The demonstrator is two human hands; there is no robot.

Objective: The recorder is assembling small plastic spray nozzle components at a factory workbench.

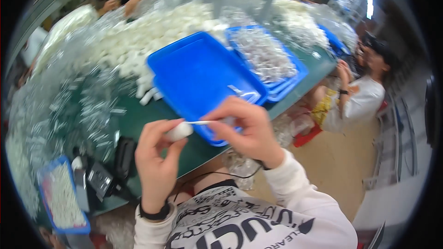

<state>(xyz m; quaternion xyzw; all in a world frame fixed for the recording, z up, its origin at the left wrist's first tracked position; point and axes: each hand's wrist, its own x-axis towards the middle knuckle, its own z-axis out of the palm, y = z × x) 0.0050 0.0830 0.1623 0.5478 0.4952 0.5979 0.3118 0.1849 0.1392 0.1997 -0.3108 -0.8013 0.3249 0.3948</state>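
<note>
In front of my body, my left hand [156,159] is closed around a small, smooth, rounded white piece [180,132]. Thumb and fingers of my right hand [251,129] pinch one end of a thin white stick [198,122], whose other end reaches the white piece. Whether the two are joined I cannot tell. Both hands are held above the near edge of a blue tray [191,69], which has a few small clear plastic bits [243,93] at its right end.
A second blue tray [300,71] bears many clear-wrapped small items. Behind lies a heap of white pieces [170,25]. Clear plastic sleeves [99,106] cover the left table. At lower left are a black device [99,177] and a small blue tray [84,223]. A person [362,96] sits at right.
</note>
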